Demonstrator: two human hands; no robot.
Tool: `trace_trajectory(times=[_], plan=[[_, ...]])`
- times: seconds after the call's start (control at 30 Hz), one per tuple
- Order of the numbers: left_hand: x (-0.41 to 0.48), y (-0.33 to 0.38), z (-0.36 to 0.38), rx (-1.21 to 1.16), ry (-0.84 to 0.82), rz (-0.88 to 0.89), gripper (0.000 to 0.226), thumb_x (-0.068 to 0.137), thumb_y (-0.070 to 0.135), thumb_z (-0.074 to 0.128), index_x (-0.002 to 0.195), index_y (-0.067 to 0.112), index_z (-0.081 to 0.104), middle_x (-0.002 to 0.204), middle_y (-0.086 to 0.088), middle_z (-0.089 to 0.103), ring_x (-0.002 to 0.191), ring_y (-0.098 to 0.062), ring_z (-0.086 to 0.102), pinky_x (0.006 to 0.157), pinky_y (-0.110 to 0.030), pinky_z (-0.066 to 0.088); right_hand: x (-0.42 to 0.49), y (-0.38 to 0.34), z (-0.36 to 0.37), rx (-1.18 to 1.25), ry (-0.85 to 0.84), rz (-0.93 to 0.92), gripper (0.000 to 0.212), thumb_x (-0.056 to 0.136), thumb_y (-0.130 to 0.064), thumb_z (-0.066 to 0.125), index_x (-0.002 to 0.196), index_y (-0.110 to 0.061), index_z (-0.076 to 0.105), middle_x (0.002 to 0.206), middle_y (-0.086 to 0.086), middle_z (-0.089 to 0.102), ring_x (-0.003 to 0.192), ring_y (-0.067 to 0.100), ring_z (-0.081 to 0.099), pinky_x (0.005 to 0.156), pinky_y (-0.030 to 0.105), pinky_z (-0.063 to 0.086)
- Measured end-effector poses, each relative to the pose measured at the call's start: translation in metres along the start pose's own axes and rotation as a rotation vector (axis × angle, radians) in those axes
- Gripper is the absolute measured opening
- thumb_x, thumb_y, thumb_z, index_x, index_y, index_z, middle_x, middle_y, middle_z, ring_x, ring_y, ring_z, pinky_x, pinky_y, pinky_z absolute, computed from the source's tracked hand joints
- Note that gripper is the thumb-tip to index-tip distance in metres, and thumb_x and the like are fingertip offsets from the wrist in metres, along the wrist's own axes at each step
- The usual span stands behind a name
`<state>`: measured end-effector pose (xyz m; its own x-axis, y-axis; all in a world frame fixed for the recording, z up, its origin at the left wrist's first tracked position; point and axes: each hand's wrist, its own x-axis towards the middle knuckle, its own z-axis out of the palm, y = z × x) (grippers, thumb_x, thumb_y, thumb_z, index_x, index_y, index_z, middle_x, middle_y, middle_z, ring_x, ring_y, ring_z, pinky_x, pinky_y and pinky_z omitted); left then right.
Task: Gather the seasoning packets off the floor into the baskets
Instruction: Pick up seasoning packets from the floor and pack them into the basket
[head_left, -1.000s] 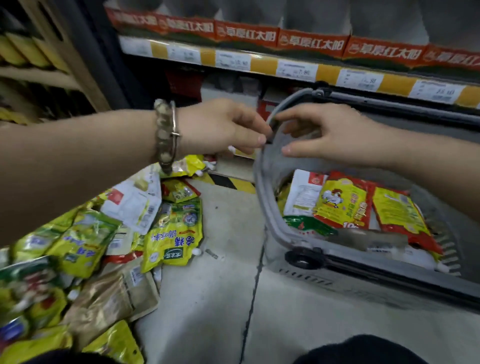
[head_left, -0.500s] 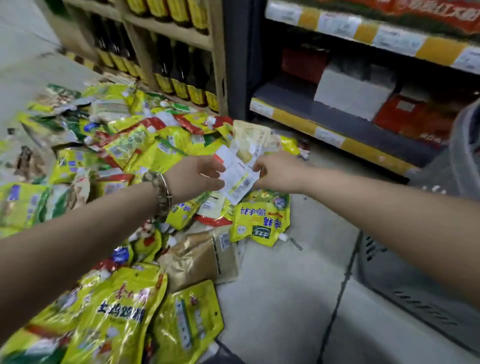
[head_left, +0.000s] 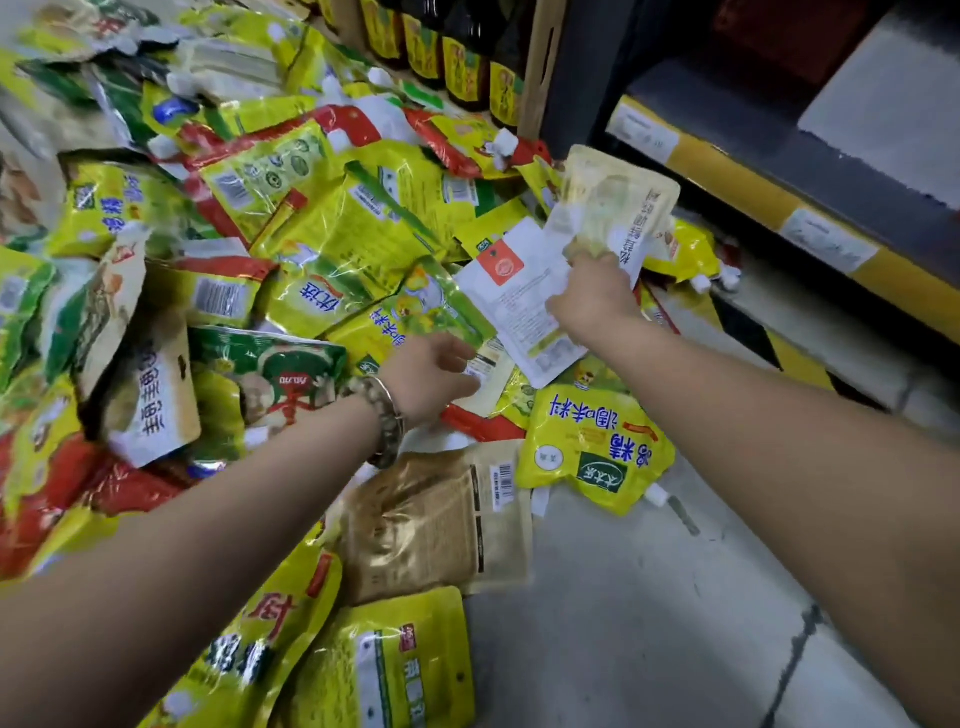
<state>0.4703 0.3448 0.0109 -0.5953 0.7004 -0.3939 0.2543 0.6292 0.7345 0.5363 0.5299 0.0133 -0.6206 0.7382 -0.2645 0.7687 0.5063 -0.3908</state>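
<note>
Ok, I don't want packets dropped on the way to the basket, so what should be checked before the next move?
1. Right hand grips the pale packet: ok.
2. White packet beneath it also gripped: cannot tell.
3. Left hand holds a packet: cannot tell; its fingertips meet the edge of the barcoded packet.
4. Basket in view: not ok.
5. Floor free of packets: not ok; a pile lies there.
</note>
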Motion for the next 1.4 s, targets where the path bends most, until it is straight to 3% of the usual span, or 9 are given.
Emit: trace_trajectory(times=[0.17,0.4,0.53,0.63,0.83,0.93,1.1,1.27,1.4], plan=[[0.023,-0.014,0.016,-0.277,0.037,-0.083,0.024,0.081,0.000,0.065,0.103,0.007,0.064,0.094,-0.007,0.062,0.080,-0.016,0.057,0.082,-0.031,0.048,0.013,0.001,0.028,-0.080,0.146,0.096,0.051,0.086,-0.028,0.064,0.131,-0.017,0.044,0.125,0.010,0.055,0.115,0.031,0.052,0.091,0.038,0.040],[0.029,-0.018,0.032,-0.711,0.149,-0.192,0.031,0.084,0.014,0.067,0.113,0.008,0.057,0.089,-0.007,0.060,0.079,-0.021,0.058,0.078,-0.036,0.048,-0.021,0.025,0.019,0.551,0.325,-0.006,0.020,0.089,-0.013,0.059,0.109,-0.011,0.060,0.102,-0.001,0.063,0.094,0.015,0.059,0.071,0.020,0.044],[0.027,-0.005,0.040,-0.943,-0.075,-0.215,0.028,0.088,0.023,0.060,0.113,0.011,0.058,0.108,-0.009,0.066,0.094,-0.022,0.064,0.084,-0.036,0.053,-0.047,0.024,0.012,0.810,0.213,-0.025,0.017,0.088,-0.005,0.061,0.100,-0.016,0.058,0.095,-0.003,0.065,0.086,0.010,0.063,0.072,0.017,0.050],[0.027,0.006,0.047,-1.153,-0.089,-0.199,0.013,0.088,0.004,0.056,0.098,0.008,0.063,0.088,-0.007,0.072,0.076,-0.021,0.069,0.076,-0.039,0.057,-0.056,0.018,0.027,0.835,0.066,-0.008,0.015,0.088,-0.005,0.062,0.101,-0.012,0.059,0.093,0.000,0.067,0.083,0.012,0.064,0.073,0.026,0.053],[0.024,-0.005,0.047,-1.118,0.169,-0.305,0.012,0.086,0.001,0.061,0.086,0.013,0.064,0.069,0.001,0.072,0.061,-0.017,0.069,0.061,-0.035,0.059,-0.017,0.037,0.035,1.056,0.321,0.503,0.026,0.083,-0.023,0.069,0.064,-0.015,0.054,0.067,0.003,0.057,0.067,0.023,0.054,0.065,0.036,0.046],[0.019,-0.016,0.045,-1.134,0.243,-0.351,0.011,0.085,0.002,0.062,0.090,0.011,0.064,0.091,-0.010,0.071,0.079,-0.026,0.069,0.078,-0.046,0.055,-0.003,0.028,0.044,1.197,0.197,0.652,0.030,0.076,-0.035,0.076,0.091,-0.012,0.062,0.096,0.007,0.068,0.087,0.028,0.065,0.082,0.043,0.054],[0.007,-0.022,0.039,-1.132,0.293,-0.398,0.011,0.086,0.002,0.062,0.088,0.013,0.063,0.097,-0.013,0.069,0.083,-0.028,0.067,0.081,-0.047,0.053,0.005,0.006,0.044,1.221,0.260,0.482,0.009,0.085,-0.016,0.068,0.082,-0.015,0.060,0.089,0.004,0.066,0.086,0.027,0.065,0.080,0.042,0.055],[-0.001,-0.037,0.029,-1.101,0.289,-0.390,0.009,0.086,0.009,0.063,0.095,0.011,0.065,0.103,-0.015,0.069,0.083,-0.028,0.069,0.076,-0.044,0.055,-0.028,0.022,0.014,1.231,0.344,0.176,0.023,0.086,0.000,0.061,0.096,-0.019,0.055,0.092,-0.001,0.066,0.078,0.014,0.067,0.069,0.032,0.056],[-0.008,-0.033,0.030,-1.200,0.120,-0.428,0.055,0.069,0.042,0.072,0.114,0.011,0.064,0.110,-0.015,0.069,0.094,-0.031,0.068,0.083,-0.047,0.054,-0.063,0.030,0.007,1.195,0.073,0.015,0.036,0.077,-0.001,0.067,0.103,-0.024,0.057,0.095,0.001,0.068,0.083,0.018,0.068,0.075,0.036,0.056]])
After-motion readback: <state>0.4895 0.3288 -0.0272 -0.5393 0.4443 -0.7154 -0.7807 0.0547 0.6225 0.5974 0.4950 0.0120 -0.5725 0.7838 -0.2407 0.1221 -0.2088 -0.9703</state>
